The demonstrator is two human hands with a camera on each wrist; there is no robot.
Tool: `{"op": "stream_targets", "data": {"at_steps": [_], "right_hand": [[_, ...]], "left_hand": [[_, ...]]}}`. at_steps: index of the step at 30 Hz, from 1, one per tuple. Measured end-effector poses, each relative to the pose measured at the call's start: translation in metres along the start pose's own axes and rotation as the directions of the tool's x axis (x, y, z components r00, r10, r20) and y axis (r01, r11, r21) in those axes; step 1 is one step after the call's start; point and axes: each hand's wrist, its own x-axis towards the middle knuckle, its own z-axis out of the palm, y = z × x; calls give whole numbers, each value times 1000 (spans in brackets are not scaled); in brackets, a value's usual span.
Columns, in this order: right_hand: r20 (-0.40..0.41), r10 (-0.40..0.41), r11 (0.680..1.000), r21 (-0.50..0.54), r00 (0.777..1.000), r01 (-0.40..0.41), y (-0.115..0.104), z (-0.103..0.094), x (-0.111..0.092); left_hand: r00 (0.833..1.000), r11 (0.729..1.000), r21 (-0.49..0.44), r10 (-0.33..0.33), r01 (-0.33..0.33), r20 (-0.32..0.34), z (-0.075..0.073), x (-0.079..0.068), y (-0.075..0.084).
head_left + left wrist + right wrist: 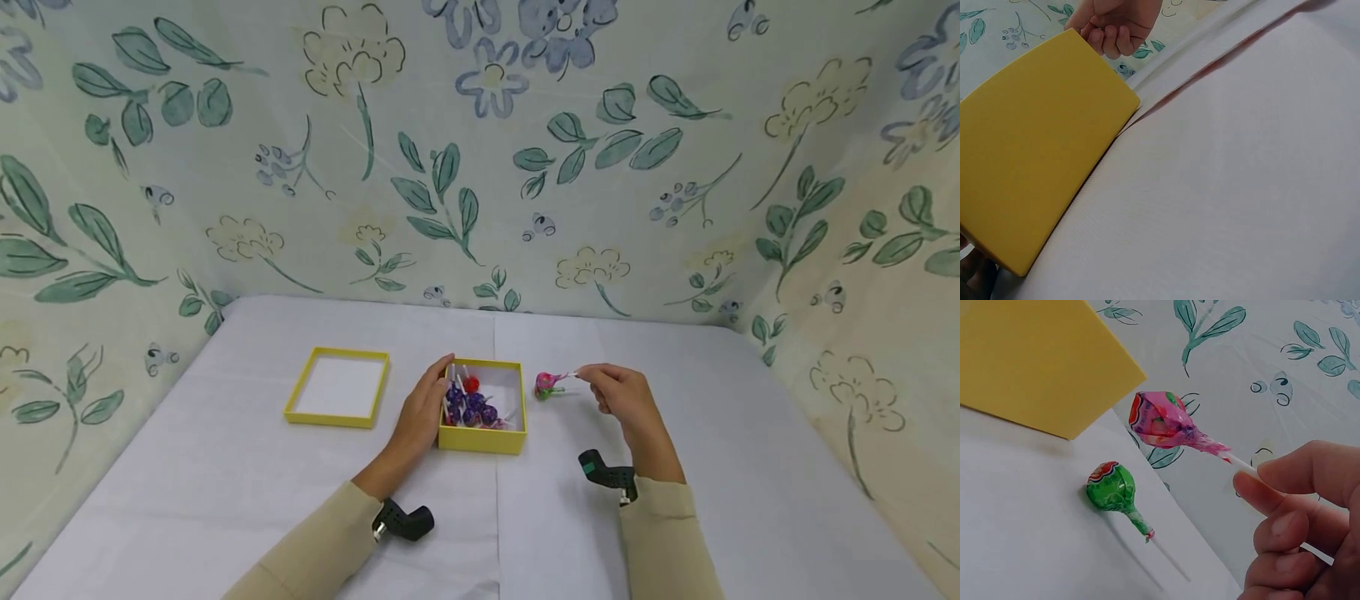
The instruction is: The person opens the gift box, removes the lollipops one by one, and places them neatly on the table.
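Note:
A pink-wrapped lollipop (1163, 422) hangs by its white stick from my right hand (621, 396), which pinches the stick between thumb and forefinger. Just below it, a green-wrapped lollipop (1111, 487) lies on the white table, to the right of a yellow box (480, 440). Inside the box are several purple-wrapped lollipops (474, 402) and a red one (471, 384), heaped toward the left and front. My left hand (420, 412) rests against the box's left side, its fingers stretched along the wall to the back corner. The left wrist view shows mainly the box's yellow outer wall.
A yellow-rimmed lid (337, 419) with a white inside lies left of the box, its hollow side up. White cloth (225, 483) covers the table, with a seam running front to back. Behind and at the sides hangs a floral curtain (465, 275).

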Motion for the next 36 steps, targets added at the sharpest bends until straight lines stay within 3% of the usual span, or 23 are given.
{"op": "stream_targets", "data": {"at_steps": [14, 29, 36], "right_hand": [[123, 44, 998, -44, 991, -38, 19, -8, 6], [152, 32, 989, -146, 988, -9, 24, -9, 4], [142, 40, 967, -254, 989, -3, 28, -10, 7]], "left_hand": [[1000, 1000, -10, 5, -5, -5, 0, 1, 0], [1000, 1000, -3, 3, -3, 0, 2, 0, 0], [1000, 1000, 3, 12, -12, -5, 2, -1, 2]]}}
